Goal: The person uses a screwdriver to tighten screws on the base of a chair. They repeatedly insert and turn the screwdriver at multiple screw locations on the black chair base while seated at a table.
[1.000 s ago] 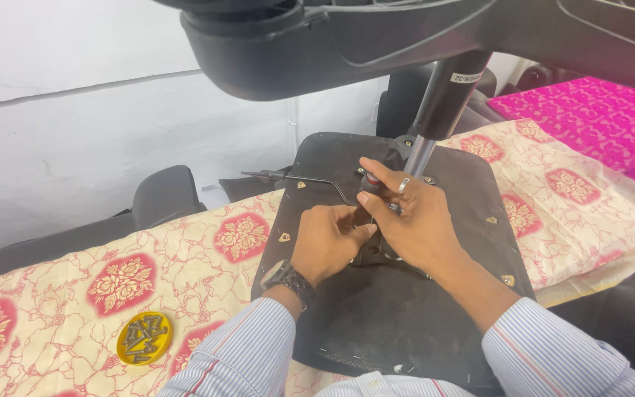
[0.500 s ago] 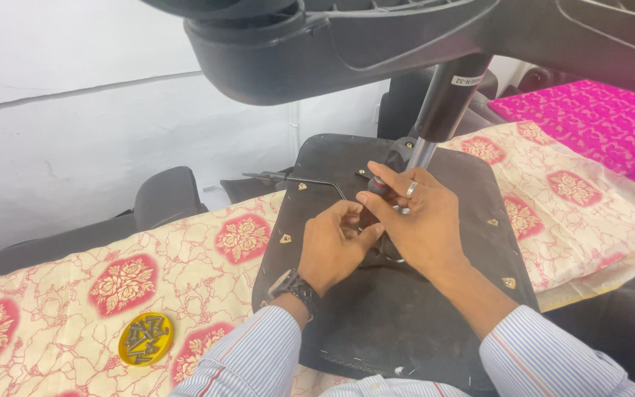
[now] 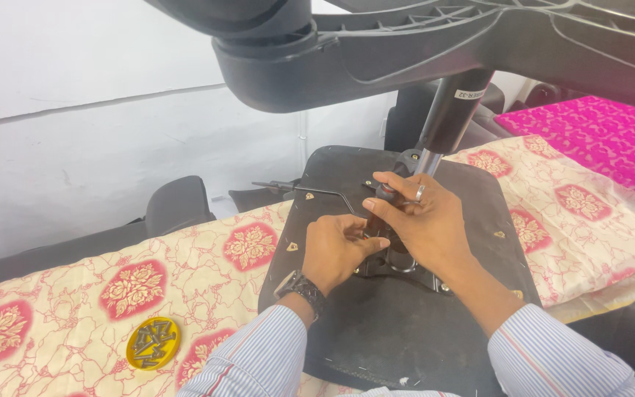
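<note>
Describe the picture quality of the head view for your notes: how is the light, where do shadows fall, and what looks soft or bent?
Head view: light is bright, even, without glare on the black seat underside; the left hand and right hand shade the metal plate beneath them; the chair base looms dark and slightly soft at the top; the edges look mildly curved by the wide lens.

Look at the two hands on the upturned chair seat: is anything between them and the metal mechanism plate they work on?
Nothing visible. The left hand and right hand rest directly on the metal plate of the black seat base, beside the gas cylinder.
</note>
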